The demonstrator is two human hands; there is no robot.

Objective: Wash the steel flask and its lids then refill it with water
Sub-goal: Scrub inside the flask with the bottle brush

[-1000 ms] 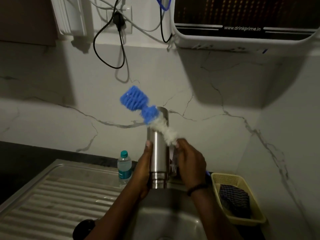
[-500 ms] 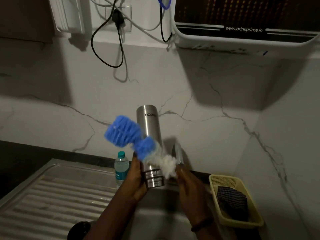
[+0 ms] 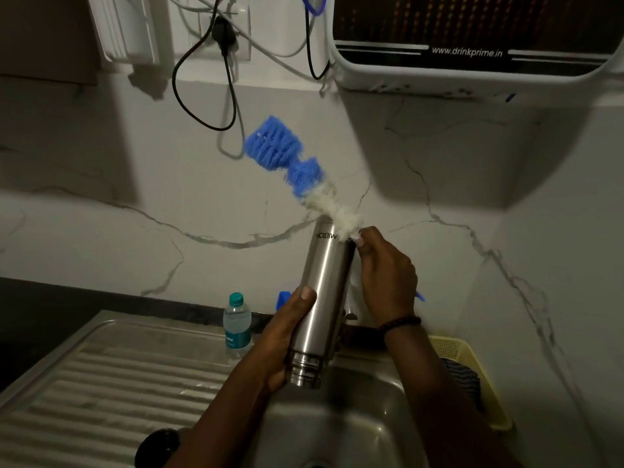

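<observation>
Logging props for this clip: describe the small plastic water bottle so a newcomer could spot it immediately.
Start at the steel sink and its ribbed drainboard. At the drainboard's back edge, against the marble wall, stands the plastic bottle. It is clear with a teal cap and label, unlike the steel flask.

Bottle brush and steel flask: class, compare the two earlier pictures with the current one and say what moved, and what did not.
The bottle brush, low and left of the steel flask half a second ago, has swung up; its blue head now stands above the flask's upturned base, as a second ago. The right hand rose with it. The left hand keeps gripping the inverted flask over the sink. The plastic water bottle and yellow basket stayed put.
</observation>
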